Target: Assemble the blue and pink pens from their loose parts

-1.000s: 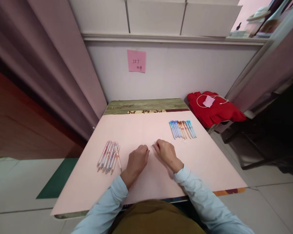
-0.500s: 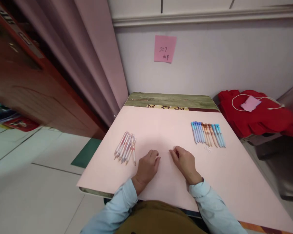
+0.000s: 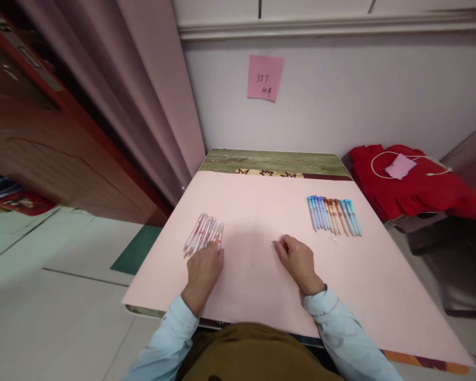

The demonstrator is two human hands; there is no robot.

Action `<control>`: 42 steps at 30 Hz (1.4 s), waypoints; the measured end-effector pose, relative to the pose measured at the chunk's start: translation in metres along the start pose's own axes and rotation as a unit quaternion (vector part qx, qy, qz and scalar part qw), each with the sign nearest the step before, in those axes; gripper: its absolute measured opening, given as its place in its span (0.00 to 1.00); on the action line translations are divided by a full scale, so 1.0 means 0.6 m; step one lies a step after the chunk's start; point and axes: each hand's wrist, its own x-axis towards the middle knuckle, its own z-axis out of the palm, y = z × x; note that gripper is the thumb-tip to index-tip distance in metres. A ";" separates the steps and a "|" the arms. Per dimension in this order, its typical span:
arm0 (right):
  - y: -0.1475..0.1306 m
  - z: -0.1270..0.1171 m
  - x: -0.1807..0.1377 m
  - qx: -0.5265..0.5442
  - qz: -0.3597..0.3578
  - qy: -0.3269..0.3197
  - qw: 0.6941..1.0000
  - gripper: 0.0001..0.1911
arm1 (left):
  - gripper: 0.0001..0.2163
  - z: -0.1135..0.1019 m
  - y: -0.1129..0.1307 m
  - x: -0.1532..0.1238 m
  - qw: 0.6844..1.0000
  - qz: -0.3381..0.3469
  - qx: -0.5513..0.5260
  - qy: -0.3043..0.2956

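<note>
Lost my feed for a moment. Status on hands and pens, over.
Left hand on near ends of the pink pens, grip unclear. Right hand curled on the pink sheet, apart. Blue and orange pens untouched, nothing between.

One legible sign noted: a pink sticky note [image 3: 265, 78] on the wall [image 3: 360, 95], above the far edge of the table [image 3: 262, 211]. "357" is handwritten on it in dark ink; the shorter line beneath cannot be read. Print on the red-and-white pens [image 3: 203, 235] by the left edge and the blue and orange pens [image 3: 333, 214] by the right edge cannot be made out.
</note>
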 end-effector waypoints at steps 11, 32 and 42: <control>-0.002 0.005 0.001 -0.006 0.007 0.007 1.000 0.15 | 0.10 -0.020 0.086 0.058 0.879 0.148 -0.451 0.041; -0.015 0.009 0.006 -0.010 0.018 0.017 1.000 0.15 | 0.08 0.043 0.097 0.080 0.856 0.134 -0.499 -0.012; -0.007 0.012 0.004 0.020 0.019 0.022 0.999 0.15 | 0.15 -0.011 0.140 0.122 0.601 0.057 -0.774 -0.190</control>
